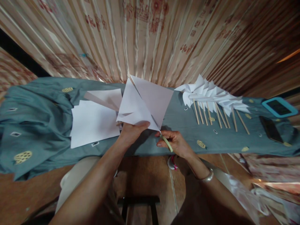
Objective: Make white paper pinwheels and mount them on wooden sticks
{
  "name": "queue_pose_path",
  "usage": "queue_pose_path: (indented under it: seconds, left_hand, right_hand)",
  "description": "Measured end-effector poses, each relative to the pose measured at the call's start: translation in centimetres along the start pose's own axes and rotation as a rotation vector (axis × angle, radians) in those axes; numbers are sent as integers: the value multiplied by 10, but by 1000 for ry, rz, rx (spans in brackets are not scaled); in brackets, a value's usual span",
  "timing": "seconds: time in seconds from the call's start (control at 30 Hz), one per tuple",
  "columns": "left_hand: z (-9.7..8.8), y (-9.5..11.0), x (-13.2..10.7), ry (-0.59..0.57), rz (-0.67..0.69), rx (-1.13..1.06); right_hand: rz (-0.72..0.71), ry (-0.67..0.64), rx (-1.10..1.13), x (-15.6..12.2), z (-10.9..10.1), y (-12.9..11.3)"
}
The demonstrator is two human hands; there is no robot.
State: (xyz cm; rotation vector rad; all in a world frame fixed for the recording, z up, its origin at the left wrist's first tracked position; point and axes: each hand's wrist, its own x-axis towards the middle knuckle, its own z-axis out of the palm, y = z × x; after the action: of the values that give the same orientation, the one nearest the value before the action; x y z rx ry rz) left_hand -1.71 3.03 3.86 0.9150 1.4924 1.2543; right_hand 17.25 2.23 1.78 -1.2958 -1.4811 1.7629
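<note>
Fingers of the right hand (177,143) are closed around scissors (166,142), blades at the lower corner of a sheet (156,97) gripped by the left hand (131,132) at frame centre. Slits are seen at its upper, left and lower corners; the right corner appears uncut. Pinwheels (211,90) on sticks (196,112), seemingly finished, are laid at right; plain paper (96,122) is stacked at left.
</note>
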Motion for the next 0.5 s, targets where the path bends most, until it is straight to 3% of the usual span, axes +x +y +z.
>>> queue_pose_path:
  seconds: [0.5]
  left_hand:
    - [2,-3,-2,-88,51,-60]
  right_hand:
    - [-43,-21,-49,0,1,-2]
